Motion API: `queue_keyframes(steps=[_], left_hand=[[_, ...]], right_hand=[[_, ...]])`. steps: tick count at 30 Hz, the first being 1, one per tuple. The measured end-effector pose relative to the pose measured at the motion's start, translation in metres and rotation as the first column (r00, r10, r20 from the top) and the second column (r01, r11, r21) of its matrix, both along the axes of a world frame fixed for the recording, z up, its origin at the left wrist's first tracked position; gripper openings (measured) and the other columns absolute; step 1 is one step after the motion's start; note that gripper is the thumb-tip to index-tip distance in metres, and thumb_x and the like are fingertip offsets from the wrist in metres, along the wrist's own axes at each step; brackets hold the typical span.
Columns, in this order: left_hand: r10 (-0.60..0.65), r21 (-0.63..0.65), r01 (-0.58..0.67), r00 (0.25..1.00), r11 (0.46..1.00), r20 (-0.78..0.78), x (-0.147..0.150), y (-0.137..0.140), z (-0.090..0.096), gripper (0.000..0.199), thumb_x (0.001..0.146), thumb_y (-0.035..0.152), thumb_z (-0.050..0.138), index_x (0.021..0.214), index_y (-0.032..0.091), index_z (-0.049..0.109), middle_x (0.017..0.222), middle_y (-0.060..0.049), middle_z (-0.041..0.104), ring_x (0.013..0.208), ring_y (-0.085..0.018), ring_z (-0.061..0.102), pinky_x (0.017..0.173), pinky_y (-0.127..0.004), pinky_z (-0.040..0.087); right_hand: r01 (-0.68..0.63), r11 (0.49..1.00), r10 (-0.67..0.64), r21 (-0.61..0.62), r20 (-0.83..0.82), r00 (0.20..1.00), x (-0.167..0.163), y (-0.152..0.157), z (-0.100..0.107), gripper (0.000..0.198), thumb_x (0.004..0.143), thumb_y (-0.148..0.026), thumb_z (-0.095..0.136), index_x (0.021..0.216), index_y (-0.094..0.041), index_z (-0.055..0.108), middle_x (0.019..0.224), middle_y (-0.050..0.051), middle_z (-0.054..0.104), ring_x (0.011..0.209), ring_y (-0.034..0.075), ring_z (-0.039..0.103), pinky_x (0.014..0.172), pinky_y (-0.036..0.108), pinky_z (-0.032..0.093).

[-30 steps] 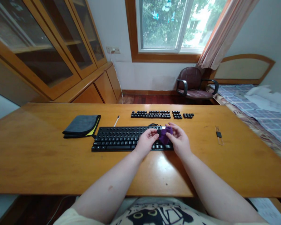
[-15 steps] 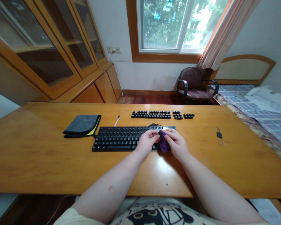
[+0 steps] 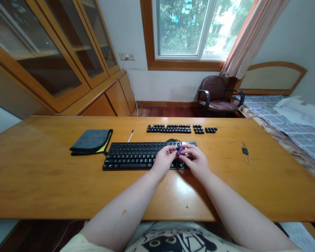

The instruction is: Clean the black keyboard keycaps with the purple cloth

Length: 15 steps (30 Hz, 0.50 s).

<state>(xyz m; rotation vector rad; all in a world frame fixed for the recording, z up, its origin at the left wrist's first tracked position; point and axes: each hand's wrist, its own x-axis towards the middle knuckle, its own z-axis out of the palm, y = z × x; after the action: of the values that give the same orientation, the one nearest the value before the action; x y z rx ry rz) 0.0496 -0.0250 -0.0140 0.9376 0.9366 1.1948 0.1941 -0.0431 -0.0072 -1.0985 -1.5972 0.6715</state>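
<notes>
Pinching a purple cloth (image 3: 181, 151) between thumb and bent fingers, the right hand (image 3: 199, 161) holds it against a small black piece (image 3: 177, 148), mostly hidden, that the left hand (image 3: 162, 161) grips between nearly closed fingertips. Both hands are over the right part of a black keyboard (image 3: 131, 154) on the desk (image 3: 55, 185); rows of loose keycaps (image 3: 168, 130) lie beyond it, and a folded grey cloth (image 3: 90, 139) sits just by its left end

keyboard (image 3: 132, 155): partly hidden | purple cloth (image 3: 181, 151): partly covered | bed (image 3: 287, 124): cut off
</notes>
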Motion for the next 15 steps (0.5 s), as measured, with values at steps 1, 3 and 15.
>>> queue_keyframes(steps=[1, 3, 15], left_hand=[[-0.003, 0.028, 0.004, 1.000, 1.000, -0.030, 0.0000, 0.0000, -0.0004, 0.022, 0.066, 0.025, 0.071, 0.082, 0.014, 0.061, 0.078, -0.002, 0.064, 0.077, -0.013, 0.061, 0.078, -0.030, 0.049], [-0.017, 0.082, 0.024, 0.996, 0.996, -0.083, -0.0001, 0.0001, -0.0009, 0.017, 0.067, 0.021, 0.068, 0.082, 0.014, 0.061, 0.080, -0.003, 0.064, 0.078, -0.014, 0.060, 0.080, -0.030, 0.048], [-0.034, 0.246, 0.111, 0.954, 0.963, -0.297, -0.0001, -0.0052, -0.0008, 0.010, 0.074, 0.017, 0.058, 0.084, 0.016, 0.059, 0.080, -0.002, 0.061, 0.077, -0.013, 0.058, 0.074, -0.025, 0.048]], right_hand=[[0.002, 1.000, -0.002, -0.013, -0.001, 1.000, -0.0004, -0.0002, 0.0000, 0.007, 0.074, -0.029, 0.065, 0.078, -0.023, 0.064, 0.104, 0.007, 0.062, 0.097, 0.022, 0.059, 0.073, 0.035, 0.053], [-0.003, 0.999, 0.001, -0.054, -0.034, 0.999, -0.0012, -0.0004, -0.0006, 0.009, 0.074, -0.029, 0.065, 0.077, -0.022, 0.061, 0.102, 0.007, 0.063, 0.089, 0.021, 0.061, 0.069, 0.034, 0.053], [0.025, 0.977, -0.082, -0.212, -0.267, 0.960, -0.0027, 0.0040, -0.0068, 0.020, 0.072, -0.036, 0.065, 0.072, -0.020, 0.054, 0.068, 0.000, 0.059, 0.059, 0.013, 0.054, 0.053, 0.025, 0.046]])
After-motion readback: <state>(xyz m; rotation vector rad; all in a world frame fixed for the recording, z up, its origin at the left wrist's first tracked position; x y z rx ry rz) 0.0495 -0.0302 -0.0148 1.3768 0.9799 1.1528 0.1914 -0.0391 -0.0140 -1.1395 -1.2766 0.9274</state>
